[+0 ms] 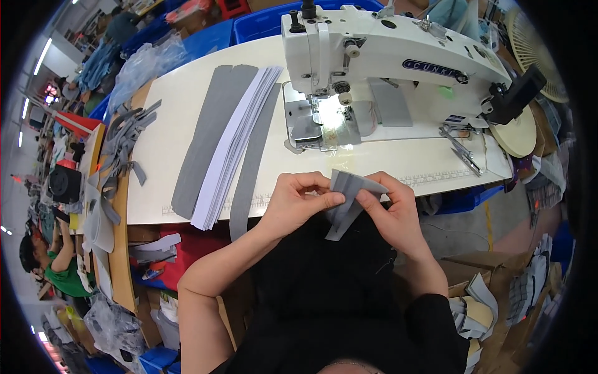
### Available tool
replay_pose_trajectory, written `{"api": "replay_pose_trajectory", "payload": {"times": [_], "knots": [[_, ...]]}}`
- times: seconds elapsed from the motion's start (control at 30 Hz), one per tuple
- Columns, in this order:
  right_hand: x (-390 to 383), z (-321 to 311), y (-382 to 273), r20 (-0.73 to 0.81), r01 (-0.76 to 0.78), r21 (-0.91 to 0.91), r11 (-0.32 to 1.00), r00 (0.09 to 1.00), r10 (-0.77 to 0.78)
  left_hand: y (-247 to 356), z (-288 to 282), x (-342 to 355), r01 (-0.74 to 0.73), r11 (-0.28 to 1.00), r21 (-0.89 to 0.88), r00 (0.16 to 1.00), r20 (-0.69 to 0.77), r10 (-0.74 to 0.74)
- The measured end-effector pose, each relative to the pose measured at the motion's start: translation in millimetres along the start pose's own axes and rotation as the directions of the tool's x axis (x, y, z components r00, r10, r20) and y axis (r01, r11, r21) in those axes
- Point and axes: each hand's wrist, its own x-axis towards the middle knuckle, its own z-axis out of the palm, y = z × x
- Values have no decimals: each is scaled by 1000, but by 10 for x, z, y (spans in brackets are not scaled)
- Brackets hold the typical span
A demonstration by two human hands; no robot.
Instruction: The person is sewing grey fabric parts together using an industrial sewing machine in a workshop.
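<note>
Below the machine's needle area, my left hand (305, 199) and my right hand (386, 209) both grip a small folded grey fabric piece (346, 187) at the table's front edge, left thumb on its left side and right thumb on its front. A white sewing machine (367, 43) stands behind them, its light shining on the metal plate (299, 118). To the left on the white table (156, 162) lie long grey fabric strips (208, 131) and a stack of white strips (230, 149).
Metal tweezers and tools (461, 153) lie at the table's right. Grey scraps (118, 143) cover a wooden side table (124, 262). A co-worker in green (62, 268) is at the far left. Blue bins (261, 25) sit behind; a fan (532, 50) stands back right; cardboard (479, 268) is lower right.
</note>
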Motion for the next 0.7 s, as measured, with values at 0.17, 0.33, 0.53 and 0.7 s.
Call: {"api": "replay_pose_trajectory", "payload": {"times": [0.17, 0.33, 0.53, 0.7], "knots": [[186, -21, -171, 7, 80, 0, 997, 997, -80, -12, 16, 54, -71, 996, 49, 996, -44, 73], [422, -151, -188, 78, 123, -147, 982, 991, -112, 11, 82, 128, -279, 956, 88, 958, -39, 283], [539, -168, -236, 122, 64, -201, 977, 992, -40, 69, 86, 93, -140, 983, -115, 988, -80, 131], [603, -123, -211, 117, 69, -190, 979, 992, -48, -31, 53, 126, -143, 971, -192, 984, -137, 118]]}}
